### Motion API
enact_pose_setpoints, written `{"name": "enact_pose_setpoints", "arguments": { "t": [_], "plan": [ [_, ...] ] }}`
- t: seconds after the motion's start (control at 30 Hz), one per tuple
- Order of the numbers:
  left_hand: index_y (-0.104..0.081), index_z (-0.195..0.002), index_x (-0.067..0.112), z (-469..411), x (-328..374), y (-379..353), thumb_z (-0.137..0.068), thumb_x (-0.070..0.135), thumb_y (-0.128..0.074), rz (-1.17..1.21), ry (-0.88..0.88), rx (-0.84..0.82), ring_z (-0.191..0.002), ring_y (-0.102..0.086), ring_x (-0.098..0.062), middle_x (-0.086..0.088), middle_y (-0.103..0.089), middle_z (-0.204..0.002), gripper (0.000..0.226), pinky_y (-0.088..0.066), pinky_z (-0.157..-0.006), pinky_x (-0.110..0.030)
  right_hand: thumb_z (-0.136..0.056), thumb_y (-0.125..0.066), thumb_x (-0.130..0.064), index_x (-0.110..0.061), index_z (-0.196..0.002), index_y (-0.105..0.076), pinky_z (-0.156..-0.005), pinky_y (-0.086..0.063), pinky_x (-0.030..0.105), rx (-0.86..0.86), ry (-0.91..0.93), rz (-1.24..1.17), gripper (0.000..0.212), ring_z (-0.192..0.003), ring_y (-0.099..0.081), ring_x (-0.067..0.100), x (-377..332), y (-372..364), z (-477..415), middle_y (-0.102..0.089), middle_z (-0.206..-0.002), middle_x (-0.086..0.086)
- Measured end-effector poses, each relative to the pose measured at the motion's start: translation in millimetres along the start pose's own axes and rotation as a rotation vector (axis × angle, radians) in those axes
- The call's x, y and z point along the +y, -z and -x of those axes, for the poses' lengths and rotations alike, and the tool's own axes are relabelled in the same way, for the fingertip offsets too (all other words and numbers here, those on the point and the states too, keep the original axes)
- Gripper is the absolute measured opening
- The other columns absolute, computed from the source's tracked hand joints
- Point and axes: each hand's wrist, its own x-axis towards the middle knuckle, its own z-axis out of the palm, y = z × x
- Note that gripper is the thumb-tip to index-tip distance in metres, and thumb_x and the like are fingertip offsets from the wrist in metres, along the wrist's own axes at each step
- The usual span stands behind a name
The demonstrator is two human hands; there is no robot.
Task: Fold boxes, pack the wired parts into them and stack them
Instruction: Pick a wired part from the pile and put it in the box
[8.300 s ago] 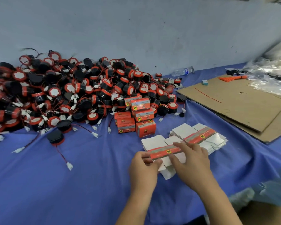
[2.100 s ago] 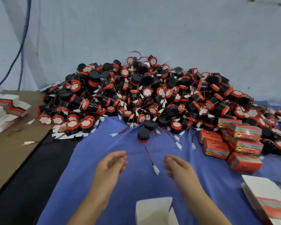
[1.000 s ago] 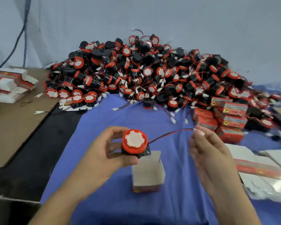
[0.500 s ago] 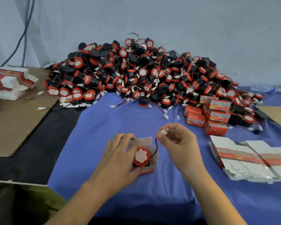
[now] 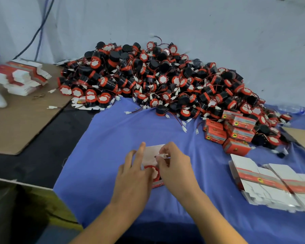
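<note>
The left hand is curled around the open box on the blue cloth, its fingers against the box's left wall. A white connector is pinched by the right hand above the box mouth. Behind, a large heap of wired parts is piled against the wall. Flat box blanks are spread at right, with packed boxes stacked beyond them. One red-rimmed part is seated in the open box.

Print on red boxes perhaps text, too blurred.
</note>
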Motion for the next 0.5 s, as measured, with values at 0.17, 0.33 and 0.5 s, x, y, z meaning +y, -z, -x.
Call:
{"name": "enact_pose_setpoints", "arguments": {
  "t": [0.17,0.33,0.5],
  "plan": [
    [-0.066,-0.105,0.028,2,8,-13,-0.088,0.008,-0.063,0.754,0.352,0.110,-0.110,-0.050,0.015,0.011,-0.063,-0.113,0.026,-0.052,-0.085,-0.017,-0.095,-0.048,-0.023,-0.026,-0.095,-0.049,-0.060,-0.059,0.044,-0.135,0.032,0.138,0.003,-0.074,-0.067,0.026,-12,-18,-9,-0.068,-0.086,0.003],
    [-0.041,-0.082,0.028,3,10,-24,-0.080,0.015,-0.071,0.962,0.541,0.178,-0.052,-0.048,-0.006,0.013,-0.060,-0.063,0.033,-0.041,-0.049,-0.023,-0.098,-0.046,-0.027,-0.029,-0.102,-0.055,-0.077,-0.055,0.043,-0.260,0.130,0.245,0.010,-0.094,-0.061,0.021,-5,-20,-10,-0.065,-0.100,0.000],
    [-0.027,-0.085,0.032,-1,0,-36,-0.082,0.022,-0.072,0.994,0.507,0.155,-0.054,-0.052,0.002,0.029,-0.064,-0.077,0.046,-0.037,-0.044,-0.015,-0.101,-0.046,-0.027,-0.025,-0.105,-0.062,-0.088,-0.046,0.032,-0.388,0.225,0.259,0.017,-0.100,-0.045,0.008,8,-17,-10,-0.065,-0.107,-0.012]
  ]
}}
